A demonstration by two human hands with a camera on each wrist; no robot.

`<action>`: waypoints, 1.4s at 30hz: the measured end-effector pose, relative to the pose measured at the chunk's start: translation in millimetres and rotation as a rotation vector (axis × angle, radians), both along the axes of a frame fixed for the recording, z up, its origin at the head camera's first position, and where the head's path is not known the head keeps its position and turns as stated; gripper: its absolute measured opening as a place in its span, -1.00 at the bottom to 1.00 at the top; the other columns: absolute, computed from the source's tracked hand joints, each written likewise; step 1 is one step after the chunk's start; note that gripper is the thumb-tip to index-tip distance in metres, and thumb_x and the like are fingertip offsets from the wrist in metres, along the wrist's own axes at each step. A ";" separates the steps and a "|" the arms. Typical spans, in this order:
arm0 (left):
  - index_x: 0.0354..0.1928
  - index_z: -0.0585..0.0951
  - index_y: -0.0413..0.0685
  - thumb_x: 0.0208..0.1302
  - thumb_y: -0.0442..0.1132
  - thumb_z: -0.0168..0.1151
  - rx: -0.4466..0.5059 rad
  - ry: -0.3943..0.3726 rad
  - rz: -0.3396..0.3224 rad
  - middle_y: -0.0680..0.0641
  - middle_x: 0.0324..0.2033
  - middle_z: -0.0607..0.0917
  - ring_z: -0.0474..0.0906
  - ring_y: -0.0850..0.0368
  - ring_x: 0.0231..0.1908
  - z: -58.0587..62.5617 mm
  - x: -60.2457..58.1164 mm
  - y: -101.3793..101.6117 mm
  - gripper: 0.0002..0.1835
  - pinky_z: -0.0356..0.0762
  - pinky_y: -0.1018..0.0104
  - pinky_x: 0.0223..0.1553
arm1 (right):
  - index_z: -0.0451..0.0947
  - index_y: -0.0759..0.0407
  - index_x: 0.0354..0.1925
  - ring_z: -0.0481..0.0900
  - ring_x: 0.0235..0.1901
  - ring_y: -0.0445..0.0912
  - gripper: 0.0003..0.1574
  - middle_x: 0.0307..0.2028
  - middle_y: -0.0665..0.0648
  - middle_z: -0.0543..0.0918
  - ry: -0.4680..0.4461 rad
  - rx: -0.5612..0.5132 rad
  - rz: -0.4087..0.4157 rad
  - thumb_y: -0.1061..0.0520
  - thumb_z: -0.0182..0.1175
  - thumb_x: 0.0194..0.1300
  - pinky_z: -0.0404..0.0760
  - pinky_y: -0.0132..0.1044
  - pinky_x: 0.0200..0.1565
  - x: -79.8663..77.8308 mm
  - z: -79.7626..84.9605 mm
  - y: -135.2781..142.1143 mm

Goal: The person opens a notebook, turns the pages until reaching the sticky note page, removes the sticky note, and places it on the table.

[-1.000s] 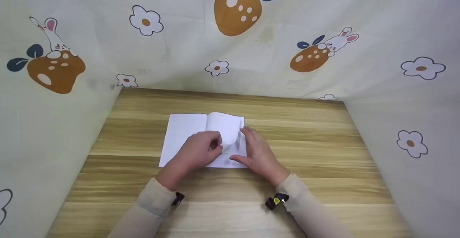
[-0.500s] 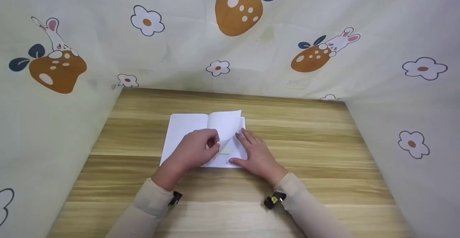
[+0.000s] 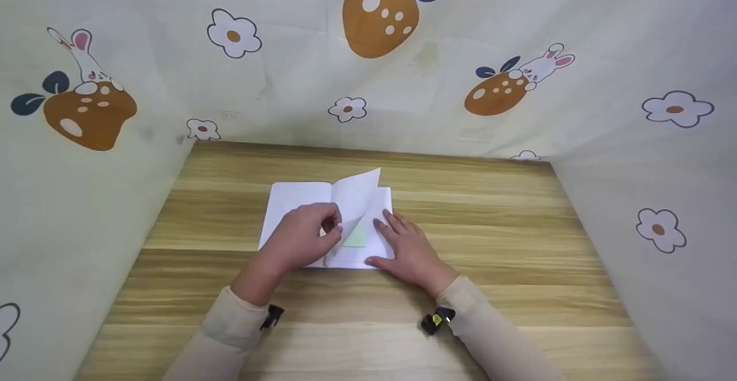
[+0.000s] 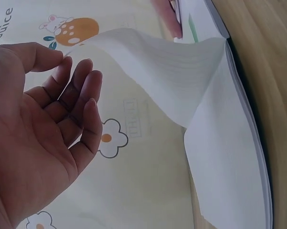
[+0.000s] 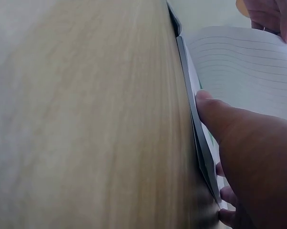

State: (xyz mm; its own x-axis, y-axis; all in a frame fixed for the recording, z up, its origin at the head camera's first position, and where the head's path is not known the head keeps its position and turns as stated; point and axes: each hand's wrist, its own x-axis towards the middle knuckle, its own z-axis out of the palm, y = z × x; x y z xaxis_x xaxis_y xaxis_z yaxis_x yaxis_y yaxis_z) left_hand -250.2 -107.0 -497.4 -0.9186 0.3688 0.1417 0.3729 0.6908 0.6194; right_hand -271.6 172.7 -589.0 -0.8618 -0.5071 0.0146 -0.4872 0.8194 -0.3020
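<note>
A notebook [image 3: 296, 197] with white lined pages lies open on the wooden table. Between thumb and index finger, my left hand [image 3: 305, 234] pinches the edge of a lifted page [image 3: 358, 194], which curves up from the spine. The left wrist view shows that page [image 4: 158, 62] stretched from the fingertips to the binding. My right hand [image 3: 411, 248] rests with spread fingers on the right-hand page, its thumb [image 5: 212, 107] near the lower edge. A pale green paper piece [image 3: 354, 238] shows on the page beneath the lifted one, partly covered by it.
The wooden table [image 3: 489, 225] spreads around the notebook. Pale curtain walls [image 3: 276, 82] printed with flowers and rabbits on orange fruit enclose it at the back and both sides. Each sleeve carries a dark wrist device [image 3: 439, 319].
My left hand has drawn the page leftward and up, so its far corner now stands higher. More of the green paper shows. The right hand has settled slightly lower, flatter on the page.
</note>
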 end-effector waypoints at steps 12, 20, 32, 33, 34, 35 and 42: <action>-0.31 0.64 0.07 0.45 -0.22 0.32 0.008 -0.020 0.011 0.13 -0.41 0.65 0.56 0.09 -0.33 7.6 3.9 -23.1 -0.88 0.58 0.12 -0.22 | 0.24 0.05 0.74 0.11 0.69 0.31 0.23 0.75 0.23 0.11 -0.023 -0.008 -0.005 -0.58 0.26 0.44 0.13 0.30 0.63 0.0 0.4 0.7; -0.43 0.55 0.04 0.42 -0.28 0.28 -0.002 -0.102 -0.011 0.10 -0.56 0.48 0.41 0.15 -0.47 15.1 8.9 -44.1 -0.79 0.42 0.20 -0.37 | 0.26 0.11 0.72 0.14 0.67 0.36 0.23 0.73 0.28 0.14 -0.009 -0.047 0.022 -0.55 0.30 0.43 0.18 0.35 0.60 -1.2 -1.6 2.2; -0.43 0.47 -0.01 0.44 -0.27 0.19 -0.133 -0.328 -0.016 0.03 -0.53 0.42 0.39 0.10 -0.46 12.5 15.7 -76.7 -0.77 0.38 0.20 -0.40 | 0.23 0.09 0.74 0.12 0.68 0.33 0.25 0.75 0.26 0.11 -0.019 -0.037 0.011 -0.57 0.27 0.44 0.13 0.34 0.62 -0.3 -2.6 1.7; -0.43 0.47 -0.01 0.44 -0.27 0.18 -0.141 -0.344 -0.005 0.02 -0.53 0.42 0.40 0.09 -0.46 11.6 16.1 -79.1 -0.78 0.38 0.20 -0.40 | 0.23 0.08 0.74 0.12 0.68 0.32 0.25 0.75 0.26 0.11 -0.020 -0.036 0.009 -0.58 0.27 0.44 0.13 0.34 0.62 -0.2 -2.6 1.6; -0.43 0.47 -0.03 0.43 -0.28 0.17 -0.144 -0.361 0.010 0.01 -0.52 0.42 0.40 0.08 -0.46 10.6 16.6 -81.5 -0.79 0.37 0.20 -0.40 | 0.23 0.08 0.74 0.12 0.68 0.32 0.24 0.75 0.26 0.11 -0.022 -0.036 0.008 -0.58 0.27 0.44 0.13 0.34 0.62 -0.1 -2.5 1.4; -0.42 0.48 -0.04 0.42 -0.29 0.16 -0.147 -0.378 0.026 0.00 -0.52 0.42 0.40 0.08 -0.46 9.7 17.4 -83.8 -0.80 0.38 0.20 -0.40 | 0.23 0.08 0.74 0.12 0.68 0.32 0.24 0.75 0.25 0.11 -0.023 -0.035 0.006 -0.58 0.27 0.44 0.13 0.34 0.62 -0.1 -2.5 1.3; -0.36 0.54 -0.12 0.38 -0.32 0.11 -0.171 -0.440 0.086 -0.06 -0.48 0.47 0.41 0.03 -0.46 1.2 24.1 -99.8 -0.88 0.41 0.17 -0.42 | 0.24 0.07 0.74 0.12 0.68 0.32 0.24 0.75 0.24 0.11 -0.024 -0.030 0.000 -0.58 0.26 0.44 0.12 0.33 0.63 0.2 -1.8 0.9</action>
State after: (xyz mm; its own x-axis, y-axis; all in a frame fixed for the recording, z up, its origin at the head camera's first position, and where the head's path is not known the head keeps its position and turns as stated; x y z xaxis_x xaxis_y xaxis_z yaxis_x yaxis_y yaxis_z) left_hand -226.0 -206.8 -496.3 -0.9060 0.2726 -0.3237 0.0375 0.8135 0.5803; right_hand -271.4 173.6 -590.8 -0.8619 -0.5070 0.0085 -0.4797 0.8097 -0.3380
